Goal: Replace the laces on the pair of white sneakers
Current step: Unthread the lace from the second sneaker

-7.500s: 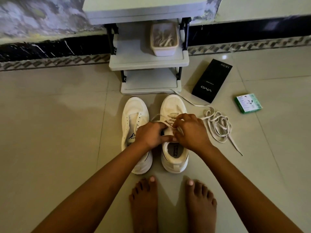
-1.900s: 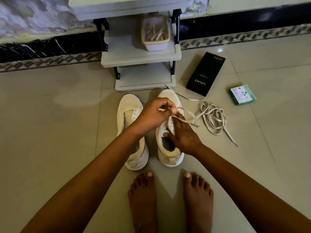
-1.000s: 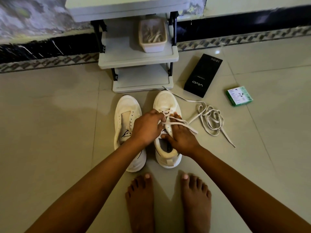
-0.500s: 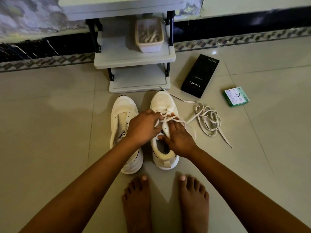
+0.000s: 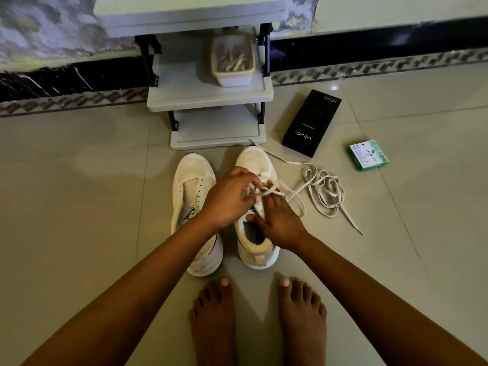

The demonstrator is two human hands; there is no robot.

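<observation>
Two white sneakers stand side by side on the tiled floor. The left sneaker (image 5: 191, 191) has bare eyelets and no lace. On the right sneaker (image 5: 254, 165) a white lace (image 5: 323, 191) runs through some eyelets and trails in loose loops on the floor to the right. My left hand (image 5: 228, 198) is over the right sneaker's eyelets, fingers pinching the lace. My right hand (image 5: 278, 220) lies flat on the sneaker's tongue and opening, holding it down with straight fingers.
A small grey shelf rack (image 5: 211, 96) stands against the wall just beyond the toes, with a plastic tub (image 5: 233, 62) of laces on its upper shelf. A black phone box (image 5: 311, 122) and a green box (image 5: 368, 155) lie at the right. My bare feet (image 5: 258, 320) are behind the heels.
My left hand has lifted and pulled the lace a little up and left over the eyelets. My right hand stays pressed on the right sneaker. The view has shifted slightly.
</observation>
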